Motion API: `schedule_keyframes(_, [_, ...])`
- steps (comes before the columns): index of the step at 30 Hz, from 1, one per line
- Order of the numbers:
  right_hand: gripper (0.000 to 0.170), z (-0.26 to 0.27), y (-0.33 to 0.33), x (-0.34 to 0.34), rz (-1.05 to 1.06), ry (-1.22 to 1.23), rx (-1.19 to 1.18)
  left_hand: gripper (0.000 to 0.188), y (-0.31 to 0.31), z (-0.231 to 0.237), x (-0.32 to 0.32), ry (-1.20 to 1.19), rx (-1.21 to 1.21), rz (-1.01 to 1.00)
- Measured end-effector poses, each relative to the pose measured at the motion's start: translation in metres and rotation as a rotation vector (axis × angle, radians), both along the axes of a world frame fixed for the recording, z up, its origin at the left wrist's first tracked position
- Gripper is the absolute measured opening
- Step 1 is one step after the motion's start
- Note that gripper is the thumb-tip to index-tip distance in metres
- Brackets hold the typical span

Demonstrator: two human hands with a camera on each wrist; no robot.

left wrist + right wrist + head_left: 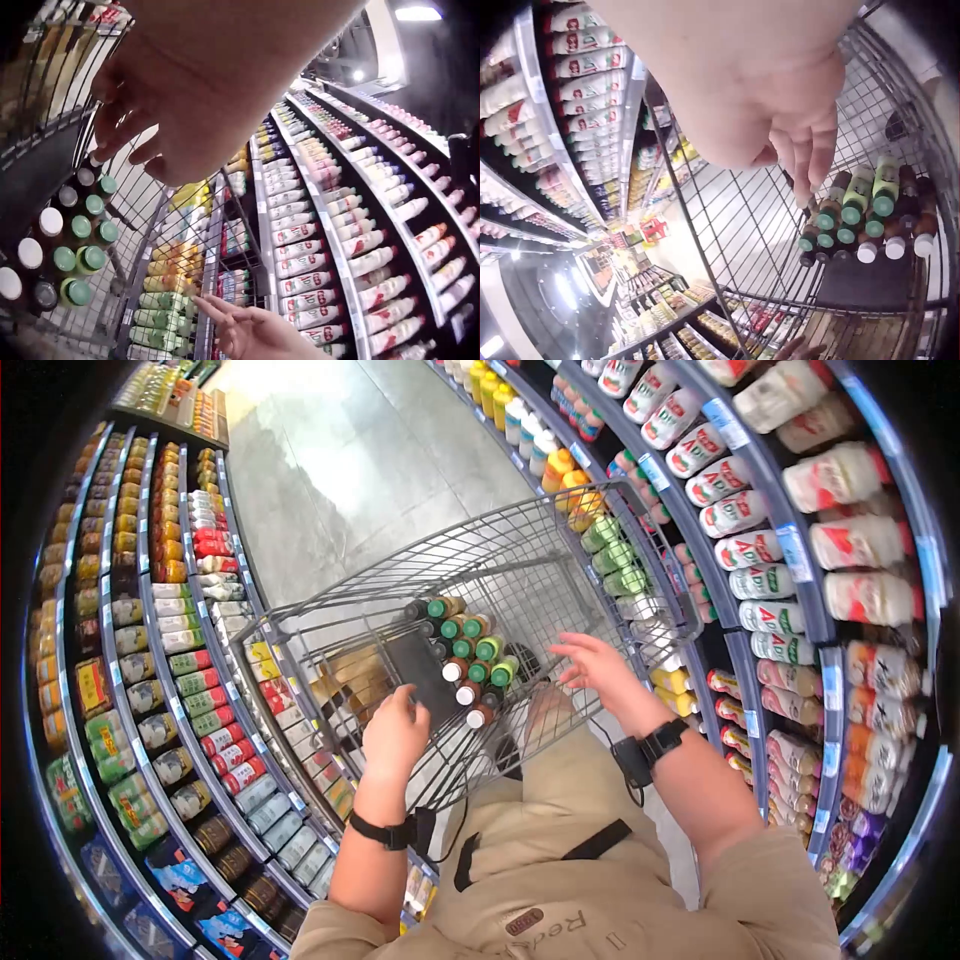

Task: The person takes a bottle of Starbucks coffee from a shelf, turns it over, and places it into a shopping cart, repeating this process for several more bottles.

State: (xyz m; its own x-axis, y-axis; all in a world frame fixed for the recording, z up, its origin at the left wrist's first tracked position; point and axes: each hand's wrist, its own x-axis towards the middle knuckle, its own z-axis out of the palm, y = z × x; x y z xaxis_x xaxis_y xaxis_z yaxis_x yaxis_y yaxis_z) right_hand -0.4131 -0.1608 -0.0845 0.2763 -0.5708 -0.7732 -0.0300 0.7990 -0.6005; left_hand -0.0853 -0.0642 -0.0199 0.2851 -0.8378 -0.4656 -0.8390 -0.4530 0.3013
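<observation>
A wire shopping cart (420, 565) stands in front of the person. In it several bottles (470, 628) with green, white and dark caps are grouped upright beside a dark panel (418, 678). The left hand (396, 730) is over the near left side of the cart, fingers loosely bent, holding nothing. On the right, the right hand (600, 672) hovers over the cart's near right part, fingers extended and holding nothing. In the right wrist view the right hand (799, 127) hangs above the bottles (859, 196); in the left wrist view the left hand (161, 112) is above the caps.
Shelves of packaged goods (205, 690) line the left side. Shelves of white bottles (735, 515) curve along the right, close to the cart. Grey tiled floor (350, 460) extends ahead between them. A brown slatted item (355, 685) lies at the cart's left.
</observation>
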Motion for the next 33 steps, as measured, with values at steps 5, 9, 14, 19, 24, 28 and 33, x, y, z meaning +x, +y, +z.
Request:
schedule_keyframes(5, [0.043, 0.035, 0.073, -0.025, -0.005, 0.043, -0.111, 0.034, 0.076, 0.065, 0.034, 0.061, -0.184, 0.006])
schedule_keyframes(9, [0.038, 0.072, 0.117, -0.039, 0.028, 0.054, -0.153, 0.034, 0.123, 0.101, 0.058, 0.116, -0.306, 0.002])
schedule_keyframes(14, [0.034, 0.109, 0.174, -0.089, -0.098, 0.078, -0.269, 0.033, 0.152, 0.128, 0.054, 0.129, -0.371, 0.016])
schedule_keyframes(19, [0.032, 0.147, 0.254, -0.146, -0.300, 0.157, -0.268, 0.031, 0.168, 0.127, 0.024, 0.236, -0.409, -0.113])
schedule_keyframes(24, [0.031, 0.175, 0.338, -0.186, -0.472, 0.191, -0.282, 0.028, 0.171, 0.128, -0.021, 0.305, -0.464, -0.290])
schedule_keyframes(28, [0.030, 0.187, 0.402, -0.216, -0.587, 0.182, -0.308, 0.030, 0.166, 0.167, -0.070, 0.248, -0.457, -0.438])
schedule_keyframes(33, [0.029, 0.192, 0.486, -0.273, -0.749, 0.161, -0.355, 0.031, 0.164, 0.193, -0.154, 0.306, -0.472, -0.560])
